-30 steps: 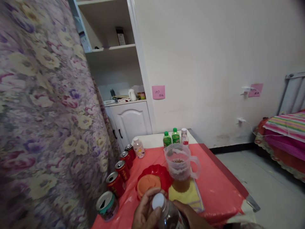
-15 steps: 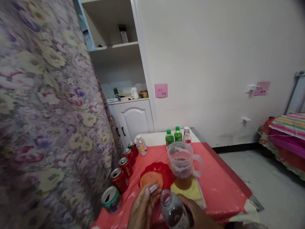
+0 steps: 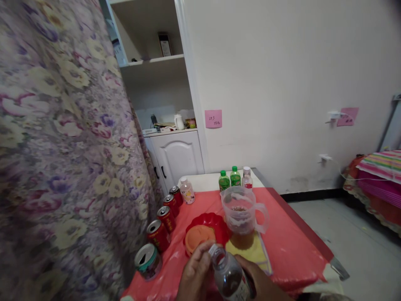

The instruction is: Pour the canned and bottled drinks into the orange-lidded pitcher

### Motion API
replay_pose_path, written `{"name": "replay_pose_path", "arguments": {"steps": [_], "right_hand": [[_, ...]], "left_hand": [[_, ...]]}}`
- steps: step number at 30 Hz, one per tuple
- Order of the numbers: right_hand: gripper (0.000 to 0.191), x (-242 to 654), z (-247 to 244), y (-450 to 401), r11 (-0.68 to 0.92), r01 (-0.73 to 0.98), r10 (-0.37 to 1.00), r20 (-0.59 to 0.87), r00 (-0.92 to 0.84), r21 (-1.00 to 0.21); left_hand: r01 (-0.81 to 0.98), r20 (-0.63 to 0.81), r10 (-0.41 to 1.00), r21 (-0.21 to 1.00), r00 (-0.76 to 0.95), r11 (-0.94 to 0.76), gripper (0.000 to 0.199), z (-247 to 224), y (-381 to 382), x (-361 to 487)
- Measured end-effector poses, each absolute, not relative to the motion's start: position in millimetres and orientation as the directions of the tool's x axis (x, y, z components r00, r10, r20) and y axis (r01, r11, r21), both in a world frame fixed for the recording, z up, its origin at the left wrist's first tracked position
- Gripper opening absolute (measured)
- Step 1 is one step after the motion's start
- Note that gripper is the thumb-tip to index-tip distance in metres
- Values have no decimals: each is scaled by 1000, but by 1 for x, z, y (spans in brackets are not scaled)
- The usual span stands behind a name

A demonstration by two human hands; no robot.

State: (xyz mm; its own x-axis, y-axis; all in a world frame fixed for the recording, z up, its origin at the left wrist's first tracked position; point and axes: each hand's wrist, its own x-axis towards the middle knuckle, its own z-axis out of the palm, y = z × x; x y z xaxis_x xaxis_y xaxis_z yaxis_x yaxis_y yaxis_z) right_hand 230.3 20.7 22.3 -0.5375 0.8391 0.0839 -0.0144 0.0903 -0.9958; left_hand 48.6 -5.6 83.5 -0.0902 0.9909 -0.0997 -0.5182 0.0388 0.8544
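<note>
My right hand is wrapped round a clear plastic bottle with dark contents or a dark label area; its mouth is uncovered and tilts toward me. Between the fingertips of my left hand is a white bottle cap, right beside the bottle's rim. Just beyond my left hand, an orange lid-like disc lies in a red scalloped plate. A clear plastic measuring jug with some liquid in it stands past the bottle, at the edge of a yellow cloth.
Several drink cans, such as a red can and a teal-rimmed can, line the table's left side. A clear patterned bottle stands behind them. Two green-capped bottles and a white-capped bottle stand at the back.
My left hand has moved right with the white cap, from over the plate's near edge to the bottle's mouth. The bottle stays in my right hand, nearly in place.
</note>
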Motion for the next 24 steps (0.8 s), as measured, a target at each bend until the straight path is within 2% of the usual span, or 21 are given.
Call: {"name": "replay_pose_path", "arguments": {"steps": [3, 6, 10, 16, 19, 24], "right_hand": [[91, 230, 18, 24, 140, -47, 823, 143, -549, -989], [93, 229, 16, 26, 149, -72, 809, 164, -564, -986], [97, 229, 15, 25, 110, -80, 813, 136, -567, -991], [101, 238, 12, 22, 69, -62, 847, 91, -524, -996], [105, 248, 10, 21, 53, -79, 885, 83, -458, -996], [103, 267, 14, 27, 111, -189, 876, 186, -445, -976]], "left_hand": [[-393, -62, 990, 919, -123, 9, 49, 83, -2, 44], [-257, -30, 996, 966, -81, 8, 52, 84, 0, 34], [-207, 1, 999, 978, -50, -12, 47, 84, 3, 26], [-390, -38, 985, 920, -169, -32, 49, 66, 15, 4], [-491, -79, 956, 868, -282, -73, 53, 50, 21, -15], [-616, -174, 894, 776, -414, -135, 39, 22, 27, -41]]}}
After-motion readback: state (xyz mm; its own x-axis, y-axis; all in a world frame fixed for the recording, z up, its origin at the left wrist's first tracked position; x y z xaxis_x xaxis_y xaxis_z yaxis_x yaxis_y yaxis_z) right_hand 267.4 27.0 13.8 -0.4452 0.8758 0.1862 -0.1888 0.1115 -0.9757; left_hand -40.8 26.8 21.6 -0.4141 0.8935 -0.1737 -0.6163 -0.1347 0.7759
